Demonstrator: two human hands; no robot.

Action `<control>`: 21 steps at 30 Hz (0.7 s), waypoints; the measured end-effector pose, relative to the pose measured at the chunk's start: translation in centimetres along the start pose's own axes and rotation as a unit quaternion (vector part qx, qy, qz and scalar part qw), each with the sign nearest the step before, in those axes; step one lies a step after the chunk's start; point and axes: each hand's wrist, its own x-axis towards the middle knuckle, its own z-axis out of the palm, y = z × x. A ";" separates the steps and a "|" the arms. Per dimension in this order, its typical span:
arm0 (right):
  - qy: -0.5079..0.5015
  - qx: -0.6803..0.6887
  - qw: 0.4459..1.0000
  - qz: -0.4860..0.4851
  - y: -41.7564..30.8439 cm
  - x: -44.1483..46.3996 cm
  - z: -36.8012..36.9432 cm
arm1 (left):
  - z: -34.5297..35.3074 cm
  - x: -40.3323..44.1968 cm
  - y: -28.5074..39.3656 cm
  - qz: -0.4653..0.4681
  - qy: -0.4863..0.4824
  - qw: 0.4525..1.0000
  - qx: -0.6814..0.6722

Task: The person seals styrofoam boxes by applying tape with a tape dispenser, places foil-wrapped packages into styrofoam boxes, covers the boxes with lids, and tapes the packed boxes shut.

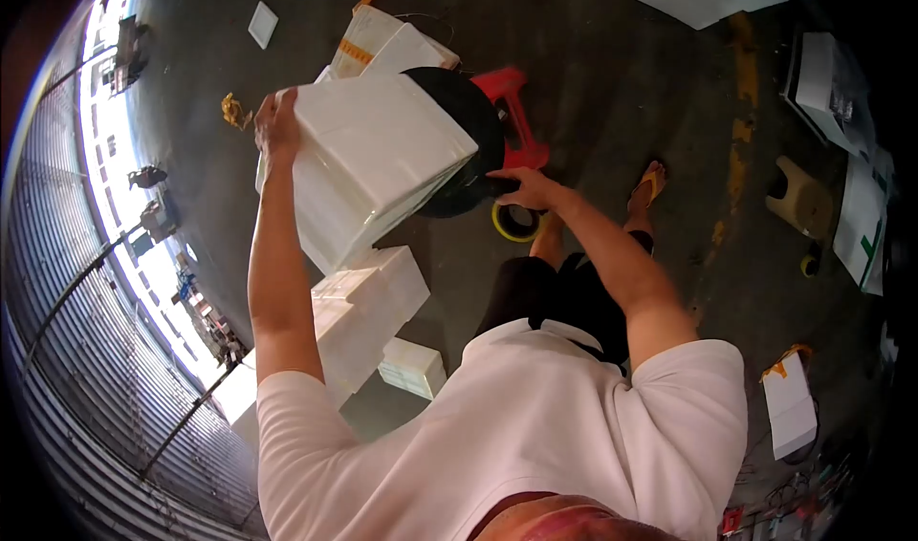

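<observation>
A white foam box [378,140] lies tilted on a round black surface [459,173] beside a red frame-like piece [516,111]. My left hand [277,125] is closed over the box's far left edge, its fingertips partly hidden behind the edge. Clear, shiny film or tape catches light along the box's lower side. My right hand [528,189] is at the rim of the black surface, thumb and forefinger apart, other fingers partly hidden. Just below that hand is a yellow-rimmed roll of tape [516,222]; whether the hand touches it is unclear.
White foam boxes [373,302] are stacked to the left of my body, and another white box with orange tape [382,44] stands beyond. A beige stool [798,197] and more white boxes [861,221] are at the right. A white lid [263,25] lies on the dark floor.
</observation>
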 end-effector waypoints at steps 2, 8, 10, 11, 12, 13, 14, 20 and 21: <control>-0.003 0.056 0.998 0.012 -2.7 1.0 -0.6 | 0.9 0.9 -2.4 -0.014 0.068 0.997 0.019; -0.139 -0.254 0.956 -0.051 -6.7 1.0 0.2 | -0.5 0.3 -4.0 -0.220 0.066 0.973 0.013; -0.064 -0.114 0.989 -0.071 -2.8 2.7 0.0 | -0.4 0.6 -5.4 -0.233 0.077 0.969 -0.012; 0.154 0.106 0.982 -0.032 -1.8 4.1 -0.2 | -0.5 0.3 -5.7 -0.246 0.080 0.966 -0.008; 0.355 0.316 0.880 0.012 -1.3 5.3 -0.5 | -0.5 -0.2 -5.9 -0.260 0.083 0.962 -0.003; 0.349 0.316 0.882 0.013 -2.1 6.9 -0.6 | -0.7 -0.6 -5.0 -0.270 0.082 0.959 -0.004; 0.473 0.265 0.840 0.008 -4.1 8.9 -0.4 | -0.6 -0.8 -5.2 -0.273 0.085 0.958 -0.001; 0.532 0.227 0.815 -0.046 -7.1 5.2 6.1 | -1.3 -2.3 -4.0 -0.237 0.165 0.957 -0.018; 0.467 0.310 0.828 -0.007 -7.4 4.0 5.9 | -1.3 -3.1 -2.9 -0.118 0.171 0.978 -0.011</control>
